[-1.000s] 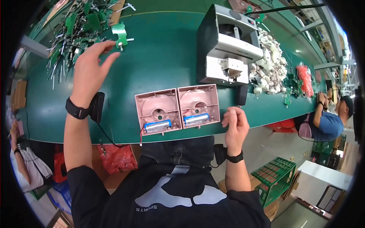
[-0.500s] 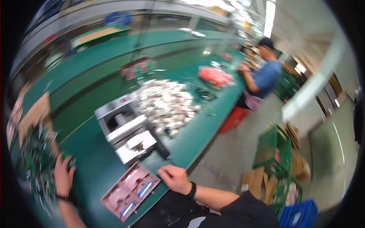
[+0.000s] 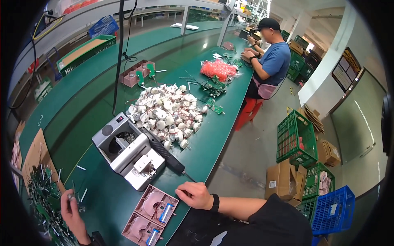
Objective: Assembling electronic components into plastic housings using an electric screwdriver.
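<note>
My left hand (image 3: 74,215) is closed in a pinch on a small grey part (image 3: 72,197), too small to identify, beside the pile of green circuit boards (image 3: 43,201) at the left. My right hand (image 3: 198,196) is curled, apparently with nothing in it, at the table's near edge. Just left of it lies a pair of pink plastic housings (image 3: 141,211), each with a blue cylindrical battery. Behind the housings stands a grey screw feeder (image 3: 127,143) with loose metal bits in its open bin. A black electric screwdriver (image 3: 166,153) lies along its right side.
White round parts with wires (image 3: 166,112) form a heap behind the feeder. Farther off are another pink housing (image 3: 137,74), a red plastic bag (image 3: 219,70) and a seated co-worker (image 3: 273,59). Green crates (image 3: 296,137), cardboard boxes (image 3: 281,180) and a blue crate (image 3: 334,209) stand at the right.
My left hand has come off the circuit board pile, its spread fingers now pinching a small grey part. The right hand stays by the housings. The view has shifted and become sharper.
</note>
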`<action>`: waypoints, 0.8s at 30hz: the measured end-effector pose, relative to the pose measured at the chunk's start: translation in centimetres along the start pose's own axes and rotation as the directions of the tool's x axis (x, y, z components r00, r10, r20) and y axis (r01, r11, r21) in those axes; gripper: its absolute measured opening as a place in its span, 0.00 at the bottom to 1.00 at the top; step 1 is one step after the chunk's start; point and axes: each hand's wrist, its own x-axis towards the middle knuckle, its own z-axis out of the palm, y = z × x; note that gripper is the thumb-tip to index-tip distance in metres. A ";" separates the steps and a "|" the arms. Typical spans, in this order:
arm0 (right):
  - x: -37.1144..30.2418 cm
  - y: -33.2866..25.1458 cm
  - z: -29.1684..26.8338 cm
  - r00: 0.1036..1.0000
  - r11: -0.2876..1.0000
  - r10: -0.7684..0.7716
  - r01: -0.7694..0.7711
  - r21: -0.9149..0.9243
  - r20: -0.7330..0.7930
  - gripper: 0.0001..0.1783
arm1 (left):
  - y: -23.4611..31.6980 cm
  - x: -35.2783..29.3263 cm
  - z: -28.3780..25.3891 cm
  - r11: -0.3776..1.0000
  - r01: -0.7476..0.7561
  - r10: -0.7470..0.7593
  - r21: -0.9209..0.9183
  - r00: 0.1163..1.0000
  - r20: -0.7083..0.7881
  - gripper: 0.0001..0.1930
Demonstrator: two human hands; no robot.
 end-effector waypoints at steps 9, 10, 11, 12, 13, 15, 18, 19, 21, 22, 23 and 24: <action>-0.1 -0.1 -0.4 0.997 0.997 0.063 -0.065 0.050 0.051 0.04 | -0.7 1.3 -1.6 0.990 0.044 -0.023 -0.136 0.988 0.153 0.18; -0.1 -0.1 -0.4 0.997 0.997 0.060 -0.062 0.048 0.042 0.04 | -1.0 1.0 -1.6 0.991 0.089 -0.071 -0.099 0.982 0.174 0.18; -0.1 0.0 -0.3 0.995 0.994 0.082 -0.086 0.064 0.057 0.04 | -1.2 0.8 -1.7 0.989 0.132 -0.119 -0.060 0.974 0.192 0.18; 0.0 0.0 -0.1 0.992 0.991 0.104 -0.110 0.079 0.072 0.04 | -1.4 0.8 -1.6 0.984 0.175 -0.167 -0.021 0.964 0.209 0.18; -0.2 -0.1 -0.1 0.987 0.986 0.130 -0.139 0.097 0.093 0.04 | -0.7 0.7 -1.6 0.985 0.173 -0.165 -0.019 0.963 0.212 0.18; -0.1 0.0 -0.3 0.988 0.985 0.131 -0.139 0.102 0.086 0.05 | 1.9 0.6 -1.3 0.947 0.186 -0.178 -0.262 0.983 0.054 0.17; 0.2 0.0 -0.6 0.990 0.984 0.117 -0.127 0.125 0.082 0.06 | 1.7 1.0 -1.8 0.947 0.196 -0.189 -0.256 0.981 0.053 0.16; 0.1 0.2 -0.7 0.986 0.976 0.129 -0.145 0.163 0.103 0.06 | 1.4 1.6 -1.6 0.969 0.210 -0.191 -0.132 0.971 0.144 0.15; -0.1 0.3 -1.1 0.977 0.954 0.153 -0.185 0.236 0.146 0.05 | 1.3 1.8 -2.1 0.979 0.205 -0.199 -0.002 0.951 0.237 0.15; 0.4 -0.5 -1.8 0.978 0.954 0.158 -0.187 0.235 0.136 0.05 | 2.4 1.8 -2.6 0.991 0.131 -0.128 0.001 0.969 0.212 0.16; 0.9 -1.2 -2.5 0.982 0.953 0.150 -0.175 0.247 0.117 0.05 | 3.5 1.7 -3.2 0.998 0.059 -0.059 0.006 0.981 0.187 0.17; 1.3 -2.0 -3.3 0.984 0.951 0.144 -0.166 0.260 0.103 0.04 | 4.4 1.5 -3.4 1.000 -0.009 0.006 0.015 0.987 0.161 0.18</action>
